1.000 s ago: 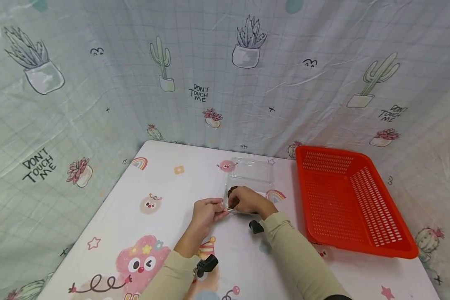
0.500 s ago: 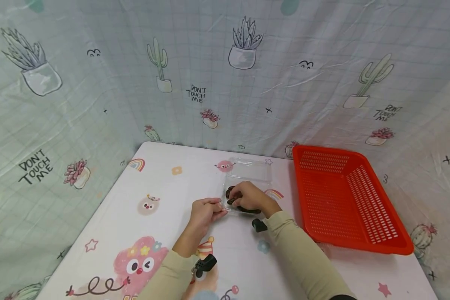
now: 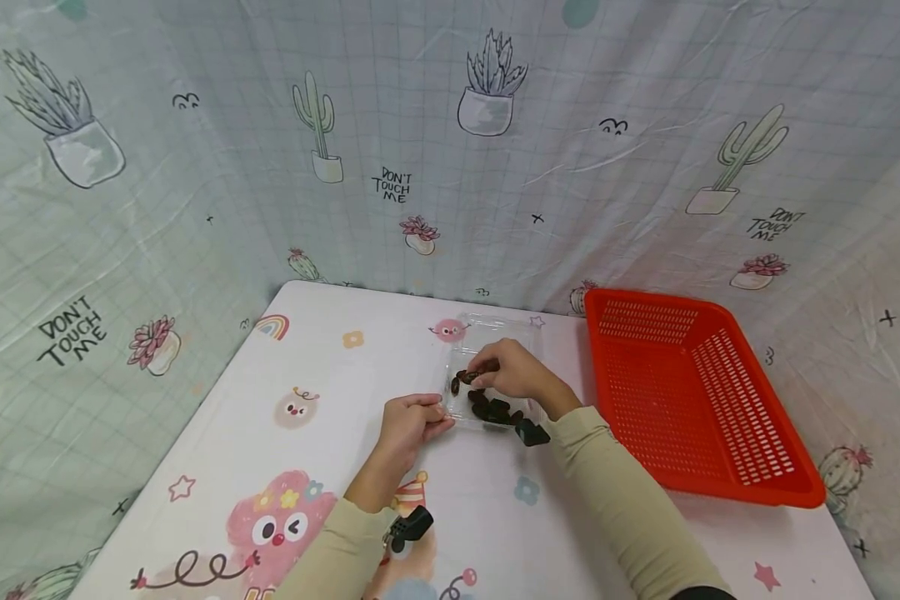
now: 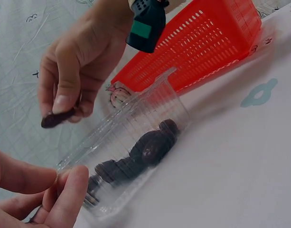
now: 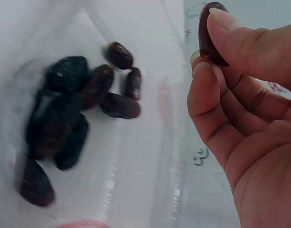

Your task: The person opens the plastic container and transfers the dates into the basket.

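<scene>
A clear plastic clamshell box [image 3: 462, 408] lies on the table with its lid [image 3: 487, 333] folded back. Several dark brown dates [image 3: 493, 408] are in it, bunched mostly along the near side, as the right wrist view also shows. At the box's left near corner, my left hand [image 3: 411, 423] pinches the rim between thumb and fingers. My right hand [image 3: 517, 368] is above the box and pinches one date [image 5: 211, 38] between thumb and fingertips. That date hangs higher than the rim in the left wrist view.
To the right of the box stands a red plastic basket [image 3: 690, 417] with slotted walls. A white table cover [image 3: 330, 483] with cartoon prints lies underneath, and a patterned curtain [image 3: 420, 150] hangs behind and at the sides.
My right hand has risen from among the dates and moved right and away from me, uncovering more of them. My left hand keeps its hold on the box rim.
</scene>
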A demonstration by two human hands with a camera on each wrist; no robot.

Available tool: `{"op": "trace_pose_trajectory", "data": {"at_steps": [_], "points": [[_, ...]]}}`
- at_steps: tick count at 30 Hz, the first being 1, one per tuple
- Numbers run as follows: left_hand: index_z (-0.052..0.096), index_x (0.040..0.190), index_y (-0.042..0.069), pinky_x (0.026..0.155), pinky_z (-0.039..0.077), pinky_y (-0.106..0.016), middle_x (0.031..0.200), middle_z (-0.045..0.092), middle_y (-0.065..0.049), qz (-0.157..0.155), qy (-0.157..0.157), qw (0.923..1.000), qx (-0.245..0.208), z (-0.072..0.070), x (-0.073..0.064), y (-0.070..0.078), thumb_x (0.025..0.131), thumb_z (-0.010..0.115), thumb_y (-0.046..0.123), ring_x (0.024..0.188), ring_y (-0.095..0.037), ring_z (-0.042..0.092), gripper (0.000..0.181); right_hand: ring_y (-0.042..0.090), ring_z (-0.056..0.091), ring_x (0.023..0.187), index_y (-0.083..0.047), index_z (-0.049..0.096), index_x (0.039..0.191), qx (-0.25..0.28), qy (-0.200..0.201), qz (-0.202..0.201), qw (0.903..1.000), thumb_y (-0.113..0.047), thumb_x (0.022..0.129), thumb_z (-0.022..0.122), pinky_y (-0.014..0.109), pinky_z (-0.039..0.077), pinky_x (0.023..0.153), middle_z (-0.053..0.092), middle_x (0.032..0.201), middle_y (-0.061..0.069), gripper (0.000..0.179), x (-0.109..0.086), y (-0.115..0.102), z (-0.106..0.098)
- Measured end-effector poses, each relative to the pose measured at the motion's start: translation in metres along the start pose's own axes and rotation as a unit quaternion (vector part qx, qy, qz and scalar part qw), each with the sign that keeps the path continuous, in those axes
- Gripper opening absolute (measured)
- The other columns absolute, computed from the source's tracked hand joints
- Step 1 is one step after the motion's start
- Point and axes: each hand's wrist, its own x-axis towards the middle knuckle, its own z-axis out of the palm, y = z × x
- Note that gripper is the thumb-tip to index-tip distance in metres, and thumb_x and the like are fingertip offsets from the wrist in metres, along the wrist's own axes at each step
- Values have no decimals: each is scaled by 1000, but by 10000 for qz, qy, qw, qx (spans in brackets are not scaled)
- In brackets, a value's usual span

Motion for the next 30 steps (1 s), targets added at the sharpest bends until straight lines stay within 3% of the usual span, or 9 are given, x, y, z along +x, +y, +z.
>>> {"op": "trace_pose_trajectory", "data": {"at_steps": [11,18,24,30], "points": [[60,127,-21,75,69,-30,89,65,-12,-78,71,9999,26,1,0,1,92,60,-15,73,-14,70,35,20,69,90,-5,80,108,228,383,211,9988,-6,92,77,37,64,86,77,105,11,16,-6,0,-41],[60,127,-20,76,69,-30,91,65,-13,-48,72,9999,62,0,-2,2,93,60,-14,73,-14,71,35,23,70,95,-5,79,109,234,569,270,9977,-5,94,75,38,65,89,77,109,13,16,-12,7,-60],[59,128,-21,77,69,-30,93,64,-13,-65,50,10000,53,0,-3,2,93,60,-14,73,-14,71,36,24,69,92,-2,78,111,214,708,390,9965,-4,94,75,32,64,83,77,106,16,17,-19,14,-74],[59,129,-20,76,69,-30,94,64,-13,-98,68,9999,68,-1,-3,0,93,60,-14,74,-14,72,37,26,70,92,-1,78,113,351,885,535,9940,-3,95,74,36,66,87,76,109,19,19,-29,22,-89]]}}
